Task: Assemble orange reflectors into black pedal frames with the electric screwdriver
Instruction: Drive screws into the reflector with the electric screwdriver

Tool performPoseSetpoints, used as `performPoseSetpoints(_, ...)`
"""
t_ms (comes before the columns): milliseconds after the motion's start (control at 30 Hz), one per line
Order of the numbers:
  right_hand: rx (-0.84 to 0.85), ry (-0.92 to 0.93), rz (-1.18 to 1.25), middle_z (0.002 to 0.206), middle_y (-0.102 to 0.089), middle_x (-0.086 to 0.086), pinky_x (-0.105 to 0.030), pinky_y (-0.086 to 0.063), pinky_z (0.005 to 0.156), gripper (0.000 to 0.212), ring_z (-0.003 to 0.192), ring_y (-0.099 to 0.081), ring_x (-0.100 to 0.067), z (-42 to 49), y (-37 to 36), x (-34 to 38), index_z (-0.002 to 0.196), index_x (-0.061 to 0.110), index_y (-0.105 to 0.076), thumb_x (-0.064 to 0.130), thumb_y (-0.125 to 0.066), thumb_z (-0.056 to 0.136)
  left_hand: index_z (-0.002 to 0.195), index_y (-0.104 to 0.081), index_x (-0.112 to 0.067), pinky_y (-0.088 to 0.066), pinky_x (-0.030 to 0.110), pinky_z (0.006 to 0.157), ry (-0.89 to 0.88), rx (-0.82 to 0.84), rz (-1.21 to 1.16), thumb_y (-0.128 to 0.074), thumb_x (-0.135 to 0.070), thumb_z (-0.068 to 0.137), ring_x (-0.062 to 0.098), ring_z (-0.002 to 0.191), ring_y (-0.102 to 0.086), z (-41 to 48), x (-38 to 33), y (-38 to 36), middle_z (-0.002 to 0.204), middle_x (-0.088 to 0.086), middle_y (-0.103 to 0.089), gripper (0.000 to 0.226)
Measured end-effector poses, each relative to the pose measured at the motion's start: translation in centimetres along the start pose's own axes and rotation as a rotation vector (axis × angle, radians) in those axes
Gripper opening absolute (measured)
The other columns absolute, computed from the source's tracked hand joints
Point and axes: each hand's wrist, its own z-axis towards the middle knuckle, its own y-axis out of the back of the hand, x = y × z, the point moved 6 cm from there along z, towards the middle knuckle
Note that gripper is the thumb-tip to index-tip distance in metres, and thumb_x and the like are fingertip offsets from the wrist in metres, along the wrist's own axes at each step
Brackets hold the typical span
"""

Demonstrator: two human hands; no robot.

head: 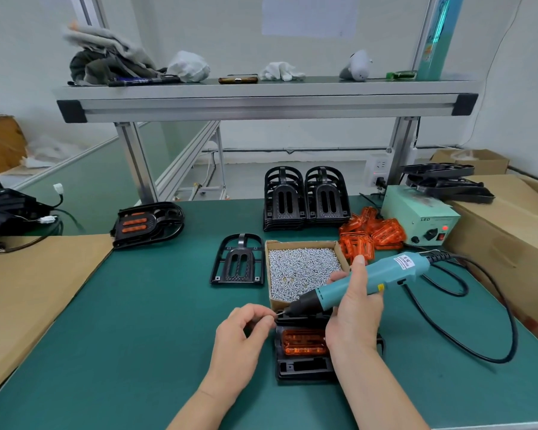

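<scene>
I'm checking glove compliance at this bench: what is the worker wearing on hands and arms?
Nothing: the left hand and right hand are bare, no gloves, rings or watch showing. The left forearm and right forearm are bare too; no sleeve in view.

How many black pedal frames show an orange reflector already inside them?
2. The left frame lies at the left edge of the mat; the near frame lies before the screw box. Others may be hidden.

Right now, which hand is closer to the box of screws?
Right. The right hand, gripping the electric screwdriver, overlaps the screw box at its right side; the left hand is short of its front edge.
</scene>
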Motion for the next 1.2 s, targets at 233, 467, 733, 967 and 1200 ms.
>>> performPoseSetpoints(233,0.005,0.003,-0.009,0.066,-0.066,0.003,-0.030,-0.050,0.065,0.023,0.061,-0.063,-0.007,0.0,0.1,-0.3,0.102,0.024,-0.053,0.042,-0.066,0.094,0.081,-0.073,-0.036,-0.050,0.023,0.081,-0.005,-0.008,-0.001,-0.071,-0.005,0.087,0.011,0.084,-0.065,-0.1,0.1,0.0,0.086,-0.002,-0.069,0.032)
performPoseSetpoints(467,-0.035,-0.033,0.019,0.062,-0.066,0.003,-0.029,-0.050,0.065,0.031,0.058,-0.064,-0.006,-0.1,0.2,-0.8,0.103,0.019,-0.051,0.046,-0.065,0.095,0.084,-0.074,-0.032,-0.052,0.032,0.083,0.005,-0.018,-0.060,-0.072,-0.008,0.087,0.015,0.084,-0.066,0.2,0.5,0.1,0.086,0.000,-0.072,0.025)
performPoseSetpoints(733,-0.022,-0.027,0.012,0.064,-0.067,0.004,-0.029,-0.050,0.067,0.032,0.059,-0.064,-0.005,0.0,-0.2,-0.7,0.106,0.019,-0.051,0.046,-0.065,0.095,0.084,-0.074,-0.033,-0.051,0.031,0.080,0.024,-0.033,-0.089,-0.072,-0.008,0.087,0.016,0.082,-0.064,0.6,0.9,0.4,0.084,-0.001,-0.072,0.025)
performPoseSetpoints(967,-0.034,-0.048,0.017,0.064,-0.067,0.004,-0.027,-0.050,0.067,0.031,0.060,-0.064,-0.006,0.0,-0.3,-0.7,0.104,0.019,-0.051,0.044,-0.065,0.095,0.085,-0.074,-0.031,-0.053,0.034,0.081,0.030,-0.003,-0.100,-0.072,-0.008,0.087,0.022,0.083,-0.065,0.7,1.3,0.3,0.083,0.001,-0.072,0.023)
performPoseSetpoints(1200,-0.019,-0.068,-0.007,0.064,-0.067,0.005,-0.018,-0.051,0.051,0.027,0.058,-0.063,-0.004,-0.2,-0.3,-0.9,0.102,0.019,-0.052,0.042,-0.064,0.096,0.083,-0.074,-0.031,-0.050,0.018,0.074,0.038,-0.025,-0.146,-0.072,-0.004,0.086,0.011,0.078,-0.064,0.7,1.2,0.4,0.082,0.001,-0.073,0.027)
